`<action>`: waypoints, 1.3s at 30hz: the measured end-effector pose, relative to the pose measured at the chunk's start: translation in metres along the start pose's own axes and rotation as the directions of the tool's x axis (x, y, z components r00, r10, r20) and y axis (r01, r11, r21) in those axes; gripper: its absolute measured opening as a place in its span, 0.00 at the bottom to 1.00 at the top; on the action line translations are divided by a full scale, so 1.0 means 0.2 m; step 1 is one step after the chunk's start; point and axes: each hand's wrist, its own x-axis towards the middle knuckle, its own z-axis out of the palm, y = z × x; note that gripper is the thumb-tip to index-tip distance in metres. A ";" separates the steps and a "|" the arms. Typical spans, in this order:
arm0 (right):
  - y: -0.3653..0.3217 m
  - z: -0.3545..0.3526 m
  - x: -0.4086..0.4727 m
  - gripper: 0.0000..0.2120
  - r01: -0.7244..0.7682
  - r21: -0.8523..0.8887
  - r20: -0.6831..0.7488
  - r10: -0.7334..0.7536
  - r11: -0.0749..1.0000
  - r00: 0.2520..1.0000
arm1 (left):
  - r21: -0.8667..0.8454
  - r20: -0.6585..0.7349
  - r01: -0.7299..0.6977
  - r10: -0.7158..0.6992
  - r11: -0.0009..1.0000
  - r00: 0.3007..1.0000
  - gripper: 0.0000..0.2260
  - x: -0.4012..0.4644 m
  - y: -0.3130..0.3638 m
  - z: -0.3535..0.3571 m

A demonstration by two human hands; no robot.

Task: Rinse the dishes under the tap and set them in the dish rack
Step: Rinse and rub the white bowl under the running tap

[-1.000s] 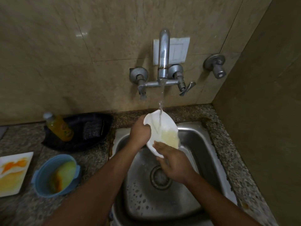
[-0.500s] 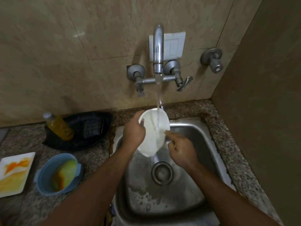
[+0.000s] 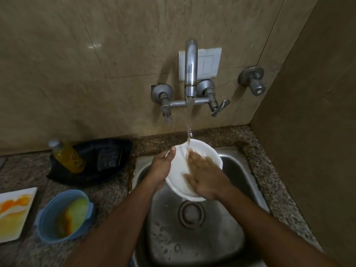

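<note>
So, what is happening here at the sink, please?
A person is rinsing a white bowl under the running tap, over the sink. The left hand grips the bowl's rim, and the right hand lies flat inside it, rubbing. On the counter to the left, a blue bowl and a square plate are both smeared and not yet rinsed. Behind them a yellow bottle leans on a black tray. No dish rack is in view.

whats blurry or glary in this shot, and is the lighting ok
Head view: dim, warm lighting; the right hand rubbing inside the white bowl is motion-blurred; a small glare spot on the wall tile; wide-angle bending at the edges; the left hand is sharper.
</note>
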 end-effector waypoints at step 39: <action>0.13 -0.02 -0.08 0.38 0.430 -0.274 0.031 -0.439 0.860 0.898 | 0.118 0.065 -0.069 0.062 0.991 0.996 0.06 0.16 0.19 -0.04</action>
